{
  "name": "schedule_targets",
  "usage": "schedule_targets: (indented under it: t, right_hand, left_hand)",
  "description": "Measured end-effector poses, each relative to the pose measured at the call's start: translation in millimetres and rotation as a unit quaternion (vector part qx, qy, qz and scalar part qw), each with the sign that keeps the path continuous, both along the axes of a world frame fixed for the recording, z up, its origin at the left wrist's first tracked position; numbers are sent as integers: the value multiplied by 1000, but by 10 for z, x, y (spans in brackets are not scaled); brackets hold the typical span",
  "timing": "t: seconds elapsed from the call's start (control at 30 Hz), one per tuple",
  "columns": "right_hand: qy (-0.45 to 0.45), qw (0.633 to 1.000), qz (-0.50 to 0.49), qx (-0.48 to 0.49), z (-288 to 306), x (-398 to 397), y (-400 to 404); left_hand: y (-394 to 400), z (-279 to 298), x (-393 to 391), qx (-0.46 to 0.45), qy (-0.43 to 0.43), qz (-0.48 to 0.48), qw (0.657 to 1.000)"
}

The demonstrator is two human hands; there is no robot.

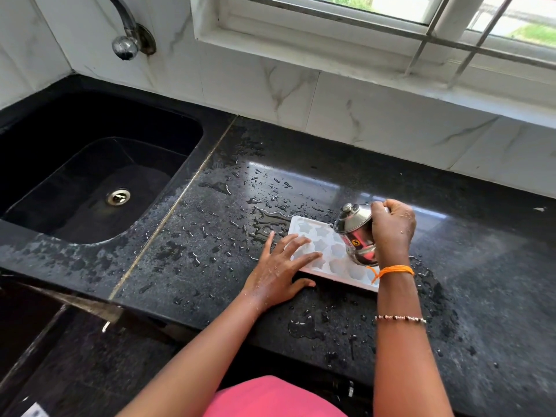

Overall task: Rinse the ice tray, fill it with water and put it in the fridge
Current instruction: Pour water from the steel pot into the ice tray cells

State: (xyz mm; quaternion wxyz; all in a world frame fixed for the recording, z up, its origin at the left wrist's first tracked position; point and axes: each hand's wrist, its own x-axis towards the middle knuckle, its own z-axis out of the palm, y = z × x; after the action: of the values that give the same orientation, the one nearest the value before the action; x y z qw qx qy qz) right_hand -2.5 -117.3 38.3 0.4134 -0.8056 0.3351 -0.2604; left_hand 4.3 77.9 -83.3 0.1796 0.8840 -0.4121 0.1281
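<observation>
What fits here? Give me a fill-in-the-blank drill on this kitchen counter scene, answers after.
1. The right hand tilts a steel ____ over the ice tray.
2. The left hand lies flat on the tray's ____ end.
3. The black sink sits ____ of the tray.

Answers: pot; left; left

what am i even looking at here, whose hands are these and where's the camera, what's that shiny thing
There is no machine here: a person wears a camera on the head, so you look down at their own two hands. The single picture shows a wet black counter with a sink on the left. A white ice tray lies flat on the counter. The left hand rests open on the tray's near end, steadying it. The right hand holds a small steel pot in its grip, tipped over the tray. Whether water is flowing I cannot tell.
</observation>
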Motion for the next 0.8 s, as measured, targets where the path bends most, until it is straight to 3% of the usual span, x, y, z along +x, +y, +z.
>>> schedule_targets:
  t: [0.43, 0.57, 0.8]
  right_hand:
    - [-99, 975, -45, 194, 5, -167, -160]
    - [-111, 975, -51, 185, 27, -200, -180]
    - [-73, 991, -53, 99, 24, -239, -261]
  left_hand:
    - [-8, 32, -42, -12, -22, 0, 1000]
    - [-142, 66, -144, -30, -31, -15, 999]
    - [-345, 46, -242, 17, -29, -57, 998]
